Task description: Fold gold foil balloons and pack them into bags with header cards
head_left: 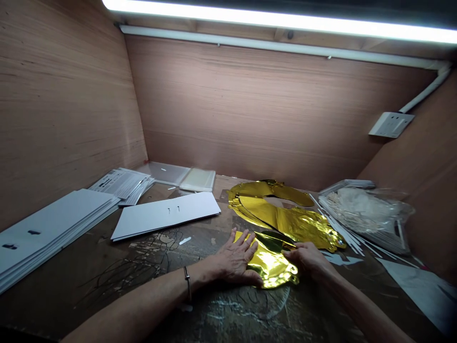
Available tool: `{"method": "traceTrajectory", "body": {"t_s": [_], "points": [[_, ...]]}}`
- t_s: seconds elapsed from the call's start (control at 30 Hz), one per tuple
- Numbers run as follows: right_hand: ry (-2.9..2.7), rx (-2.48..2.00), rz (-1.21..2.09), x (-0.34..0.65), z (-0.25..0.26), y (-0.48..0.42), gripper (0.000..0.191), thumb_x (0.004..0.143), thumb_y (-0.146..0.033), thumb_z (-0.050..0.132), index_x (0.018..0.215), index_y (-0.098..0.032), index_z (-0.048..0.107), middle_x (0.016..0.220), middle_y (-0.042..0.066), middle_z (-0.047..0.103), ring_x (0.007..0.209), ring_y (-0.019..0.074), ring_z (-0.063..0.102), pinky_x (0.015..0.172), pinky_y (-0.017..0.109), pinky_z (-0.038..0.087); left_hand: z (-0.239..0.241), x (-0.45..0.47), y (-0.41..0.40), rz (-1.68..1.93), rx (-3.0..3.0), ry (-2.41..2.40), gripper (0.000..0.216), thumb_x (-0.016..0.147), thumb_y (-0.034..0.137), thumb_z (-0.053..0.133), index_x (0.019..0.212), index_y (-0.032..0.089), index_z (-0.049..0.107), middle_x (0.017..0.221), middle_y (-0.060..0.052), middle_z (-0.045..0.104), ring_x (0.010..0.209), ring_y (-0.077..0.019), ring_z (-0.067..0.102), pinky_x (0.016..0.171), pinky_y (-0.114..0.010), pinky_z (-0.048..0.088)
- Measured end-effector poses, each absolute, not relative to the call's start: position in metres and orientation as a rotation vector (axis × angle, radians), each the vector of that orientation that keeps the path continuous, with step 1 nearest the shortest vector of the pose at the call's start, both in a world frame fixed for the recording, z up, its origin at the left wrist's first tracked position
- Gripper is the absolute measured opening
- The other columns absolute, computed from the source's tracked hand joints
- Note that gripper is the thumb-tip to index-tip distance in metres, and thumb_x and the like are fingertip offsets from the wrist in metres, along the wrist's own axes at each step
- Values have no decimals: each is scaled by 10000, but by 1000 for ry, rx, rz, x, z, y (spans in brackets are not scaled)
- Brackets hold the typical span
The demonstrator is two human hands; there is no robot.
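A flat, shiny gold foil balloon (269, 262) with small holed tabs lies on the dark table in front of me, partly folded. Pressed on its left part is my left hand (237, 257), palm down with the fingers spread. My right hand (307, 257) pinches the balloon's right edge between thumb and fingers; some of those fingers are hidden. Just beyond both hands rests a stack of more gold foil balloons (274, 212), its front edge close to the folded one.
White cards with slits (166, 214) lie left of centre, beside a taller card stack (57, 224) and printed sleeves (119, 183). Clear bags (198, 180) are at the back. White sticks (339, 228) and a plastic bag (371, 209) sit right. Wooden walls enclose three sides.
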State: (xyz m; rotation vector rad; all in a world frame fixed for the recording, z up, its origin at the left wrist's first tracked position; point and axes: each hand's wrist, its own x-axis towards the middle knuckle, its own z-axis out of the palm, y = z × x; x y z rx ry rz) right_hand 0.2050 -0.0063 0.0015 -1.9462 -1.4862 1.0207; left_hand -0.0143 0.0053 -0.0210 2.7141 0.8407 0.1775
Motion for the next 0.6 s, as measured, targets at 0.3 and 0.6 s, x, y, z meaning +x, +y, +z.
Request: {"method": "traceTrajectory", "body": {"t_s": [0.3, 0.6], "points": [[-1845, -1685, 282, 176, 104, -6, 149, 689, -263, 448, 569, -181, 482, 534, 11, 498, 529, 127, 445, 462, 238, 284, 13, -37, 23, 1098, 2285, 1091, 826, 722, 655, 161, 1278, 44, 162, 1313, -162, 221, 1215, -220, 164, 992, -385, 124], [-2700, -888, -1008, 103, 10, -77, 241, 654, -21, 322, 627, -175, 506, 541, 57, 491, 469, 180, 421, 439, 324, 283, 47, -65, -17, 793, 2339, 666, 527, 838, 463, 190, 1149, 121, 443, 1167, -83, 468, 1079, -194, 401, 912, -298, 286]]}}
